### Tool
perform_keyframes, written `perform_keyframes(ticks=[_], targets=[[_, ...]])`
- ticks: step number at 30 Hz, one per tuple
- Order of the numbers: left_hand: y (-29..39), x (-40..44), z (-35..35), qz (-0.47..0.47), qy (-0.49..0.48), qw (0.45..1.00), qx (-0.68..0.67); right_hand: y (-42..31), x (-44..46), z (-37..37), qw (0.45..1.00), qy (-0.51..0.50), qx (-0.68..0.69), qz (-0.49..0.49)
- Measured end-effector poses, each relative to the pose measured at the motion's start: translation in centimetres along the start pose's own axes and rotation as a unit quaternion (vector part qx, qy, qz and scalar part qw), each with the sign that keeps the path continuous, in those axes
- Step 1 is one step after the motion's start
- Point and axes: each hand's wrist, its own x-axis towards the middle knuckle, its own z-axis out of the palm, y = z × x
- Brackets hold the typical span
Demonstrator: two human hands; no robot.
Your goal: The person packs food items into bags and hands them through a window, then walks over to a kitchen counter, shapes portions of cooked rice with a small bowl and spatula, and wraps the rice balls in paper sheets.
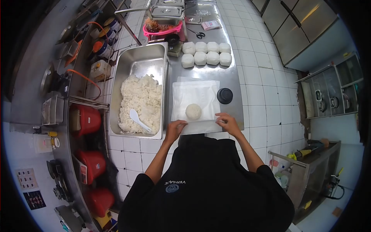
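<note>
White paper [197, 96] is being pinched along its near edge by the left hand [174, 131] and the right hand [228, 124], fingers clamped on it; a fold seems in hand, even tension called for next; just beyond, the rice ball [193, 111] is borne on the paper; farther off, white bundles [200, 58] are lined up.

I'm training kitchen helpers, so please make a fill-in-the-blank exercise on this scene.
Of the left hand and right hand, the ____ is nearer the dark round container.
Both hold the ____, not far, end of the white sheet beneath the pale ball.
The wrapped bundles number ____.
The paddle on the rice is coloured ____.

Missing words: right; near; eight; white.
</note>
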Motion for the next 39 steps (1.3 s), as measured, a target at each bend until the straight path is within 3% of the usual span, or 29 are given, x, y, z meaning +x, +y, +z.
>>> perform_keyframes(ticks=[2,4,5,7,9,10,12,15,17,18,20,21,25,27,28,30,34,39], targets=[[0.8,1.1,0.3,-0.093,0.096,0.987,-0.09,-0.3,1.4,-0.1,0.955,0.024,0.258,0.14],[0.0,2.3,0.9,-0.143,0.123,0.975,-0.115,0.3,2.5,0.2,0.958,0.028,0.227,0.172],[-0.6,2.9,1.2,-0.192,0.152,0.96,-0.139,1.1,3.2,0.8,0.935,0.056,0.283,0.207],[-2.1,3.7,2.4,-0.192,0.174,0.956,-0.138,1.7,4.0,1.5,0.907,0.081,0.338,0.239],[-2.4,3.9,2.7,-0.192,0.195,0.952,-0.139,1.8,4.3,1.8,0.952,0.124,0.187,0.211],[-2.1,4.1,2.7,-0.192,0.19,0.958,-0.098,1.9,4.4,2.0,0.952,0.125,0.185,0.21],[-1.9,4.2,2.7,-0.19,0.185,0.963,-0.056,1.5,4.7,3.0,0.969,0.19,0.027,0.156],[-1.7,4.1,3.0,-0.158,0.187,0.969,0.017,0.1,4.7,3.8,0.968,0.222,-0.03,0.117],[0.2,4.3,3.3,-0.096,0.245,0.942,0.209,0.4,4.7,4.3,0.965,0.224,-0.031,0.132],[0.8,4.3,3.5,-0.095,0.245,0.942,0.208,0.2,4.9,4.4,0.963,0.224,-0.032,0.147],[2.0,3.8,3.7,0.068,0.18,0.934,0.299,-0.3,5.1,4.6,0.96,0.226,-0.039,0.161],[2.0,3.6,3.9,0.078,0.139,0.935,0.316,-0.3,5.2,4.7,0.957,0.227,-0.046,0.174],[1.5,4.0,4.1,0.072,0.129,0.937,0.316,0.0,5.6,5.3,0.943,0.28,-0.078,0.16],[1.7,4.3,3.9,0.078,0.141,0.931,0.327,0.3,5.7,5.3,0.923,0.298,0.152,0.188],[2.0,4.4,3.8,0.077,0.142,0.931,0.328,0.5,6.0,5.4,0.924,0.297,0.153,0.187],[2.4,4.4,3.9,0.078,0.146,0.935,0.315,0.8,6.6,5.5,0.84,0.326,0.377,0.214],[2.6,4.8,4.0,0.066,0.144,0.935,0.319,-0.4,7.9,5.2,0.807,0.355,0.421,0.211],[2.4,4.8,3.9,0.052,0.137,0.94,0.31,-3.5,8.3,3.8,0.834,0.33,0.398,0.192]])
